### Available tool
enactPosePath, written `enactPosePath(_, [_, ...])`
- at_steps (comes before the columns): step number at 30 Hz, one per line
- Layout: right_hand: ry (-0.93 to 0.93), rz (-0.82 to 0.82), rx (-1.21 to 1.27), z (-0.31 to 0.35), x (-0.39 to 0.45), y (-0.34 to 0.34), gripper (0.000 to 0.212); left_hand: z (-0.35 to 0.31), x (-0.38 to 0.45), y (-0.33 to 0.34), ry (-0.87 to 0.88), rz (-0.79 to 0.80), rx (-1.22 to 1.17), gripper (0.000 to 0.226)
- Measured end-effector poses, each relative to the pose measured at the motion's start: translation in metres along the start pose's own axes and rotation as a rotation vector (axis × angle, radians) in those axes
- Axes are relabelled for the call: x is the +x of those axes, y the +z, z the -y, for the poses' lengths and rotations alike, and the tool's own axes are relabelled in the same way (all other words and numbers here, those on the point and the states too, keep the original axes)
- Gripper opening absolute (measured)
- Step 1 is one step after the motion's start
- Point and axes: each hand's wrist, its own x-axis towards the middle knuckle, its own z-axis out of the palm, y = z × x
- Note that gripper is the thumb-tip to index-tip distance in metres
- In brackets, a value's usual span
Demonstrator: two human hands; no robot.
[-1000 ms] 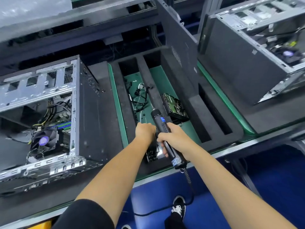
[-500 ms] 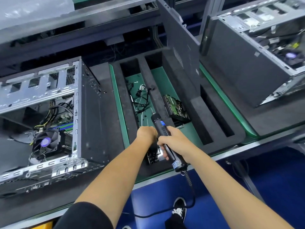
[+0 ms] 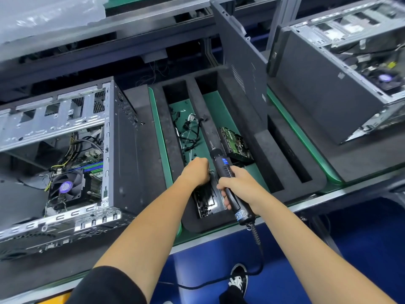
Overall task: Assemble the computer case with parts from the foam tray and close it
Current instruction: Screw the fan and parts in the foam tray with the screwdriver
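Right hand (image 3: 237,185) is wrapped tight around an electric screwdriver (image 3: 228,183), holding it at a slant with the bit end pointing away and up over the foam tray (image 3: 269,154), coiled cord hanging off the near end. Left hand (image 3: 196,172) is knuckles-up, fingers curled down into a small shiny screw bin (image 3: 208,200) sunk in the tray's near edge; can't tell if it's actually pinching anything since the fingertips are hidden. Both forearms reach straight out from the bottom of the view, nearly parallel, hands just beside each other.

Past the hands, the tray's left slot has loose cables (image 3: 190,130), and a drive (image 3: 235,142) sits tilted in the next slot over. The side panel (image 3: 241,55) stands upright in the tray's right side. The open computer case (image 3: 72,154) lies left of the tray, fan and motherboard showing. Another open case (image 3: 341,84) sits to the right.
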Motion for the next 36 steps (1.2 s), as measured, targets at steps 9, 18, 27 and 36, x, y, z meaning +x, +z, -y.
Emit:
enactPosePath(9, [0.012,-0.019,-0.004,-0.001,-0.001,-0.004,0.016,0.003,0.003,0.0,-0.019,-0.03,-0.096,0.022])
enactPosePath(18, [0.021,-0.03,0.003,0.0,-0.001,-0.012,0.016,-0.002,0.001,0.01,0.007,0.014,0.168,0.016])
enactPosePath(27, [0.032,-0.018,-0.018,0.001,0.004,-0.007,0.015,-0.002,0.003,0.022,0.047,-0.01,0.237,0.023])
enactPosePath(36, [0.031,-0.021,-0.02,0.007,0.006,-0.007,0.018,0.0,0.007,0.023,0.034,0.03,0.202,0.024])
